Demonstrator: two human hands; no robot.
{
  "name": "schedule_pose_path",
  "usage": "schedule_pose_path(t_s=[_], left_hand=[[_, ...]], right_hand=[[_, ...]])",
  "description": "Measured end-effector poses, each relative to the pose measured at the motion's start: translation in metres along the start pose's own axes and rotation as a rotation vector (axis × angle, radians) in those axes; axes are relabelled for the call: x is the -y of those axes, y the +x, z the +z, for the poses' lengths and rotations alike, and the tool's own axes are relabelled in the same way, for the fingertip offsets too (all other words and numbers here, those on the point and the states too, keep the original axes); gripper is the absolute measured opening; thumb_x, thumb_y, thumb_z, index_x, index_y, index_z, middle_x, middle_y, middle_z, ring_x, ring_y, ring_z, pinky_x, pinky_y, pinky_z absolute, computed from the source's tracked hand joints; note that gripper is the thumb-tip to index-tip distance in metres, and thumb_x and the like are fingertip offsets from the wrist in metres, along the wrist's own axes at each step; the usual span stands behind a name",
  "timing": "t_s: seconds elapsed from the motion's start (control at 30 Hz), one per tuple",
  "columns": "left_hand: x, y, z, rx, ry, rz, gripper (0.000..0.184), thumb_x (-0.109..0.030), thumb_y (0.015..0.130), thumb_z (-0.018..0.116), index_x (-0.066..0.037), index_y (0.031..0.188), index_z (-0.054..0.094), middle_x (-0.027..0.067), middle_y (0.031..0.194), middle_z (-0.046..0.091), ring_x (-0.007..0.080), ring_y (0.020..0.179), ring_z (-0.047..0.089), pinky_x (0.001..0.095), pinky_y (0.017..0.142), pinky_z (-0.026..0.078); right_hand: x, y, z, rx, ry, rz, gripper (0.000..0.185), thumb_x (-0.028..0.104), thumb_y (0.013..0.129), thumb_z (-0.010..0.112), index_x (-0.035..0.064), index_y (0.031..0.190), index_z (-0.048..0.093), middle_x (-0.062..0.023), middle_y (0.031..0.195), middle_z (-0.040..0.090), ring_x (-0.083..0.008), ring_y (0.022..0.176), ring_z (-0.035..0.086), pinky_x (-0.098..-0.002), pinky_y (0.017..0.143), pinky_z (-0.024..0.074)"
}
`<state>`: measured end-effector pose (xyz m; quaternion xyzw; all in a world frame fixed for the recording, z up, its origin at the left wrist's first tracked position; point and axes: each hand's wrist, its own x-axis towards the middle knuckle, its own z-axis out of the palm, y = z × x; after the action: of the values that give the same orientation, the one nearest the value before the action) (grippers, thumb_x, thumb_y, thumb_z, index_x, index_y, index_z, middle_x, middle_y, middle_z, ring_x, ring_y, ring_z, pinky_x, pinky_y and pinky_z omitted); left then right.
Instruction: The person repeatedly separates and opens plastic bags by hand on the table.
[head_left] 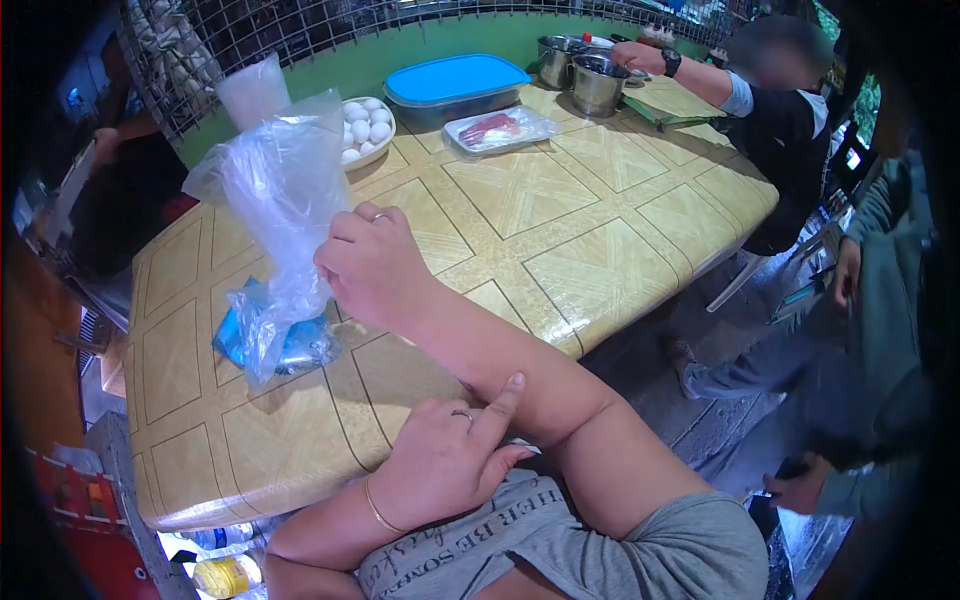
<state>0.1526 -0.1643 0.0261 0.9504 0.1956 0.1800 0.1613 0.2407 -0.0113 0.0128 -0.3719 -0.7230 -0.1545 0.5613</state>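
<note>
My right hand (375, 262) is closed, its curled fingers gripping the clear plastic bag (285, 190) at its narrow middle. The bag's wide part stands up above the table, and its lower end hangs over a blue plastic packet (240, 325). My left hand (440, 455) has a ring and a thin bracelet. It lies against my right forearm near the elbow, index finger and thumb stretched out, holding nothing visible. Beyond the bag, white eggs (368, 124) fill an oval bowl (388, 147).
Farther back are a blue-lidded container (455, 80), a wrapped tray of meat (500, 130) and metal pots (598, 88). A person (785, 130) reaches into one pot at the right end. Another person (885, 330) stands at right. Mesh lines the back.
</note>
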Motion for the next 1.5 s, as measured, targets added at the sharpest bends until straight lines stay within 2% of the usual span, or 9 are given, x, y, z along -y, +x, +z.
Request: schedule_pose_path(t_s=[0.57, 0.77, 0.87, 0.97, 1.07, 1.17, 1.27, 1.43, 1.5], left_hand=[[0.010, -0.012, 0.011, -0.122, -0.028, -0.018, 0.073, -0.021, 0.078, 0.075, 0.007, 0.138, 0.043, 0.0043, 0.065, 0.055, 0.0247, 0.063, 0.055, 0.0373, 0.064, 0.044], [0.004, -0.011, 0.000, -0.123, -0.353, -0.265, 0.067, -0.017, 0.083, 0.071, 0.008, 0.137, 0.042, 0.0057, 0.062, 0.055, 0.0210, 0.056, 0.056, 0.0336, 0.055, 0.046], [0.005, -0.014, 0.008, -0.118, -0.701, -0.344, 0.062, -0.006, 0.087, 0.068, 0.003, 0.141, 0.038, -0.0009, 0.062, 0.050, 0.0045, 0.053, 0.045, 0.0204, 0.051, 0.036], [0.005, -0.012, 0.005, -0.019, -0.797, -0.378, 0.062, -0.005, 0.088, 0.068, 0.000, 0.142, 0.037, -0.0035, 0.063, 0.048, 0.0010, 0.057, 0.042, 0.0180, 0.052, 0.035], [0.001, -0.012, 0.004, 0.014, -0.807, -0.400, 0.050, -0.006, 0.088, 0.068, 0.001, 0.133, 0.048, -0.0019, 0.062, 0.049, 0.0026, 0.056, 0.042, 0.0199, 0.052, 0.035], [0.010, -0.015, 0.008, 0.069, -0.761, -0.227, 0.038, -0.009, 0.084, 0.072, -0.001, 0.119, 0.061, -0.0002, 0.062, 0.050, 0.0084, 0.054, 0.045, 0.0254, 0.052, 0.038], [0.018, -0.017, 0.001, -0.361, -0.225, 0.057, 0.030, -0.018, 0.081, 0.075, -0.003, 0.106, 0.066, 0.0036, 0.065, 0.055, 0.0201, 0.057, 0.054, 0.0347, 0.062, 0.046], [0.049, -0.027, -0.045, -0.763, 0.320, -0.230, 0.067, -0.021, 0.071, 0.084, -0.001, 0.124, 0.048, 0.0145, 0.117, 0.051, 0.0289, 0.102, 0.052, 0.0381, 0.087, 0.046], [0.064, -0.030, -0.053, -0.856, 0.278, -0.291, 0.066, -0.020, 0.072, 0.082, -0.001, 0.125, 0.048, 0.0167, 0.115, 0.053, 0.0325, 0.100, 0.052, 0.0414, 0.089, 0.044]], right_hand=[[0.004, -0.003, 0.002, 0.052, -0.007, 0.022, 0.012, 0.009, 0.065, 0.071, 0.0173, 0.069, 0.063, 0.0015, 0.077, 0.052, -0.0208, 0.078, 0.054, -0.0377, 0.074, 0.0391], [0.006, -0.001, 0.000, 0.067, -0.006, 0.019, 0.010, 0.011, 0.065, 0.071, 0.0165, 0.068, 0.063, 0.0002, 0.077, 0.052, -0.0219, 0.079, 0.054, -0.0389, 0.074, 0.0387], [0.007, -0.001, -0.001, 0.041, -0.012, -0.002, 0.014, 0.009, 0.065, 0.072, 0.0174, 0.070, 0.063, 0.0012, 0.076, 0.052, -0.0210, 0.077, 0.053, -0.0378, 0.073, 0.0387], [0.008, -0.002, 0.000, 0.044, -0.024, -0.007, 0.014, 0.009, 0.065, 0.073, 0.0173, 0.069, 0.062, 0.0013, 0.076, 0.051, -0.0210, 0.077, 0.053, -0.0379, 0.074, 0.0385], [0.008, -0.004, 0.002, 0.041, -0.031, -0.008, 0.014, 0.009, 0.065, 0.073, 0.0169, 0.069, 0.062, 0.0014, 0.077, 0.052, -0.0213, 0.078, 0.053, -0.0381, 0.074, 0.0386], [0.009, -0.004, -0.001, 0.062, -0.011, 0.000, 0.014, 0.008, 0.065, 0.072, 0.0162, 0.069, 0.062, 0.0009, 0.077, 0.052, -0.0221, 0.077, 0.053, -0.0386, 0.072, 0.0393], [0.006, -0.002, -0.006, 0.108, 0.173, -0.025, 0.015, 0.005, 0.064, 0.072, 0.0143, 0.069, 0.061, -0.0021, 0.080, 0.054, -0.0241, 0.078, 0.054, -0.0395, 0.072, 0.0416], [0.020, 0.014, -0.020, 0.136, 0.711, -0.042, 0.020, -0.004, 0.069, 0.074, 0.0058, 0.078, 0.060, -0.0086, 0.091, 0.060, -0.0213, 0.086, 0.058, -0.0338, 0.073, 0.0468], [0.027, 0.012, -0.024, 0.182, 1.002, 0.108, 0.018, -0.008, 0.074, 0.072, 0.0031, 0.081, 0.060, -0.0083, 0.094, 0.061, -0.0172, 0.086, 0.058, -0.0295, 0.072, 0.0472]])
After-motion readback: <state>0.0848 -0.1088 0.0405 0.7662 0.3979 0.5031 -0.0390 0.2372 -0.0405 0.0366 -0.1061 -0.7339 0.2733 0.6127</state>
